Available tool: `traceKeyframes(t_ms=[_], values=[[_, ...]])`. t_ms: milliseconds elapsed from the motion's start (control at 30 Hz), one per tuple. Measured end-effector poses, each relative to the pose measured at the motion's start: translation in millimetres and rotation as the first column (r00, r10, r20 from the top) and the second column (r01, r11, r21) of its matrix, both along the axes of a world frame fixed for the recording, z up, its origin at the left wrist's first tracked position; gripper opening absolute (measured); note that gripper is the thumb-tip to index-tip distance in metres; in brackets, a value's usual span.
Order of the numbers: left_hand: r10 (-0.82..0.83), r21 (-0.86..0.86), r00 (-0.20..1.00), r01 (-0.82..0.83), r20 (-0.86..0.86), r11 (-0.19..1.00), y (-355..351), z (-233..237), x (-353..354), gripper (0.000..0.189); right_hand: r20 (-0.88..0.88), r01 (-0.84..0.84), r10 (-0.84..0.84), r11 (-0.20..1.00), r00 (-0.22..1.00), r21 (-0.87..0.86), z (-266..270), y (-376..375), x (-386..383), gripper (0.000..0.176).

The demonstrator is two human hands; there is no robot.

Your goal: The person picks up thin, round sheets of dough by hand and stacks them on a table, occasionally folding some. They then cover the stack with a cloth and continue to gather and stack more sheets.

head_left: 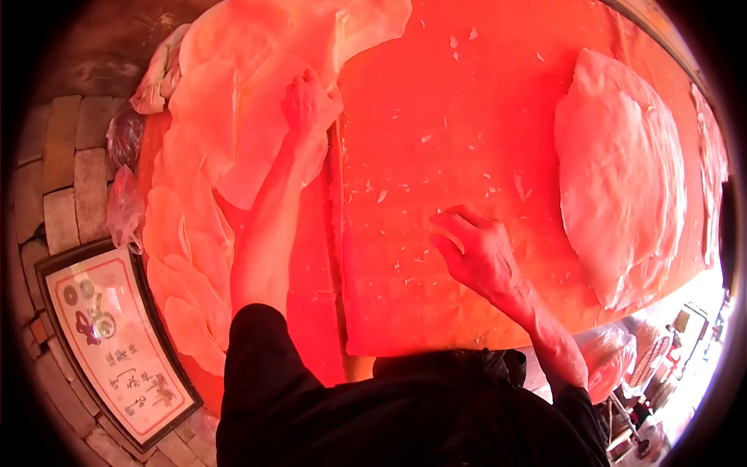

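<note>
1. Two bare hands over a red-lit work surface [405,156]. The left hand [311,105] has its fingers curled inward over the thin, dough-like sheets [206,117]; whether they pinch a sheet cannot be told.
2. Right hand [486,253], nearer the wearer's body: fingers bent, thumb apart from them, the hand partly open; no object is visible in its hold.
3. Beneath and around the left fingers: the thin sheets, pale and overlapping, which spread beyond the fingertips and down the left side of the forearm.
4. Just beside the left hand, running toward the body: a dark seam [336,233] in the surface.
5. Beyond the right fingertips: small pale flakes [382,196], scattered.
6. To the right of the right fingers, well apart: a broad, layered pile of pale sheets [622,179], rounded in outline.
7. Far left of both sets of fingers, outside the surface: a framed panel of written characters [117,335] on brick paving [75,202], with a clear plastic bag [124,206] near its upper end.
</note>
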State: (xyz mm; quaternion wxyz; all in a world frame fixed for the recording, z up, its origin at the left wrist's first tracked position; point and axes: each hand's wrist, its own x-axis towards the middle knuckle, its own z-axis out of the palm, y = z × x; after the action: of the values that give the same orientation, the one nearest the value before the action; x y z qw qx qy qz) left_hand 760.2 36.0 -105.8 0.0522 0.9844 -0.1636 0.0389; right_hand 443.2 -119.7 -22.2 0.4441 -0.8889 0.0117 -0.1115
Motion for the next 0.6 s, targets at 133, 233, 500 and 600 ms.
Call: traceKeyframes(t_ms=[133,233,500,600], values=[[-0.060,-0.149,0.998,0.065,0.037,0.987,34,16,24,0.048,0.054,0.027,-0.029,0.999,0.998,0.039,-9,-8,4,0.020],[-0.158,-0.386,0.982,0.108,-0.101,0.916,72,32,42,0.044,-0.067,0.086,-0.073,0.973,0.995,0.216,-21,-14,4,0.023],[-0.556,-0.072,0.826,0.551,-0.099,0.831,82,100,-198,0.033,-0.515,0.507,0.088,0.099,0.853,0.857,-43,-32,28,0.047],[-0.683,-0.054,0.614,0.727,-0.394,0.684,80,62,-280,0.024,-0.498,0.514,0.169,-0.065,0.850,0.855,-36,-41,22,0.054]])
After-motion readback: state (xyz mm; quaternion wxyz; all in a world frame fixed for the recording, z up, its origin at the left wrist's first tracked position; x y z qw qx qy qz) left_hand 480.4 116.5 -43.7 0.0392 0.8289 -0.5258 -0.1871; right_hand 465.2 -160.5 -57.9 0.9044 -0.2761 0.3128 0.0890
